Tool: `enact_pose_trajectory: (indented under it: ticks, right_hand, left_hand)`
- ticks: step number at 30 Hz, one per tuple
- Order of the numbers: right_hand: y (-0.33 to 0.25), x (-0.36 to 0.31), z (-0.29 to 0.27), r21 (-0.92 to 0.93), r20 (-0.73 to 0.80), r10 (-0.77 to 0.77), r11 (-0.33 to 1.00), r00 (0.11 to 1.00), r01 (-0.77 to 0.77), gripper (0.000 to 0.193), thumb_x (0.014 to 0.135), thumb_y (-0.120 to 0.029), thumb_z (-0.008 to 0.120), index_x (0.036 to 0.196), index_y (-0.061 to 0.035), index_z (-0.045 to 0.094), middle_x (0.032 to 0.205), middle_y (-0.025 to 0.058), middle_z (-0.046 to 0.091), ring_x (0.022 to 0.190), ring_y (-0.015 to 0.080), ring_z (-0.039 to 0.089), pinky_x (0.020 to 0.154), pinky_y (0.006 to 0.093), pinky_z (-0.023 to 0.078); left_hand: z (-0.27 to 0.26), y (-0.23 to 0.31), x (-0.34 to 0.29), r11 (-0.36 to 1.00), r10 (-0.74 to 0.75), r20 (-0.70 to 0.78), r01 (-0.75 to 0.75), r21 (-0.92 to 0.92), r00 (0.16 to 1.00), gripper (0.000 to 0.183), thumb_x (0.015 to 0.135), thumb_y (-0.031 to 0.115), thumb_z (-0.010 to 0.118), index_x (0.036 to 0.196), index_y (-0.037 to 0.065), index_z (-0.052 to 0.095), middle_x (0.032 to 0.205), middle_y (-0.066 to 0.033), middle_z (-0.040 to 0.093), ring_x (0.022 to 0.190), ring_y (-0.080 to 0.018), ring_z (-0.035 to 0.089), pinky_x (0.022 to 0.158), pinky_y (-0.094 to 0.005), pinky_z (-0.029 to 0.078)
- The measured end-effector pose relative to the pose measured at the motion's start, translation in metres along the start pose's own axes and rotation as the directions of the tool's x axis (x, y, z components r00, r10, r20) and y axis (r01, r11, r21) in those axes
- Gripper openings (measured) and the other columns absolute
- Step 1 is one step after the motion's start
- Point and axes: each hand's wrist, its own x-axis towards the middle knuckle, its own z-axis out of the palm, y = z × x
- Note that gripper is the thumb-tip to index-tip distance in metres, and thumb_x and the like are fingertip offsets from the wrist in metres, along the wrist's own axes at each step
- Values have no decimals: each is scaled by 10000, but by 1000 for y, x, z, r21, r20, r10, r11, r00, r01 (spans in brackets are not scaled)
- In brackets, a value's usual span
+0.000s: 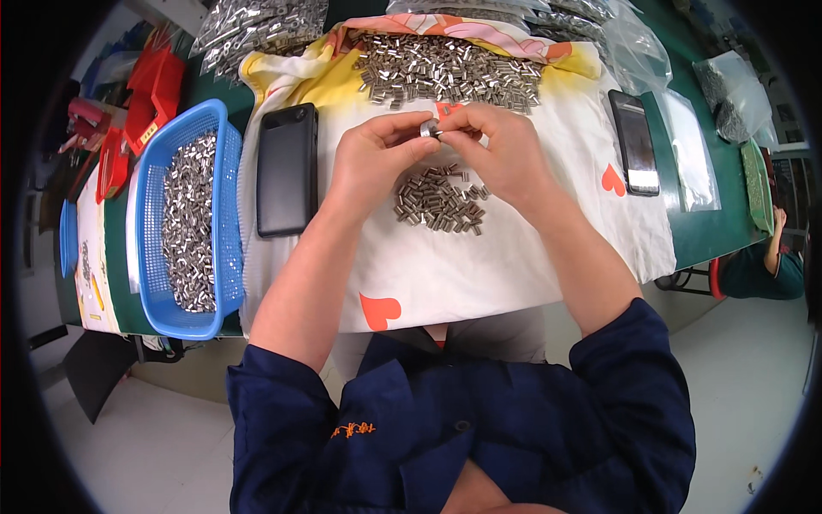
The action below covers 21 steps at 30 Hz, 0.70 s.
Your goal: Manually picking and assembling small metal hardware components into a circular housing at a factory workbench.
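Piece in hand: a small metal part (429, 129), silvery, held up between the hands over the white cloth (505, 278), above the gap between the large heap (445, 73) and the small pile (438, 202) of metal sleeves.
Hidden: much of that part sits behind fingertips; a dark, thin bit shows at its right end, too small to tell whether it is one piece with it or a second thing.
Left fingers: thumb and index pinched on the part; the other fingers curl behind, partly out of sight.
Right fingers: thumb and index brought together at the part's right end; whether they grasp it, or something tiny, cannot tell.
Left hand (368, 158): palm inward, wrist bent toward the middle; forearm slants up and inward from a dark blue sleeve (282, 420).
Right hand (505, 154): mirrors it, back of hand upward, forearm slanting in from the right.
Left side: black oblong case (288, 171) near the forearm; beyond it a blue basket (229, 214) of metal pieces.
Right side: phone (635, 144), dark-screened, lying on the cloth.
Cut off: bagged parts (257, 38) at the top edge; far right, a co-worker's hand (779, 221) at a green tray (757, 188), warped and dim near the rim.
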Motion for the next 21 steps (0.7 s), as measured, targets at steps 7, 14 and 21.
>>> enact_pose_trajectory:
  ticks: [7, 14, 21]
  right_hand:
    - [0, 0, -5, 6, 0, -89, 996, 996, 89, 84, 735, -88, 572, 777, -17, 590, 697, 100, 591, 609, 233, 565, 550, 309, 437]
    - [-1, 1, -6, 101, 39, -61, 993, 997, 57, 93, 741, -110, 569, 764, -20, 583, 680, 97, 584, 610, 245, 555, 556, 316, 435]
    - [-9, 1, -6, -288, 61, -168, 941, 984, 178, 184, 788, -223, 544, 739, -46, 534, 671, 105, 575, 655, 264, 564, 585, 364, 440]
  left_hand:
    - [0, 1, -2, 1000, -1, 28, 0, 17, 1000, 328, 741, -38, 625, 1060, -44, 548, 940, -98, 606, 817, -125, 584, 725, -224, 484]
    - [-5, -3, 0, 999, 32, 62, -31, -23, 998, 317, 757, -19, 617, 1064, -35, 539, 948, -103, 598, 837, -142, 580, 742, -248, 490]
    - [-3, -7, 0, 974, 25, 112, 0, -225, 993, 278, 798, 28, 584, 1065, -28, 530, 936, -89, 599, 809, -145, 586, 747, -267, 502]
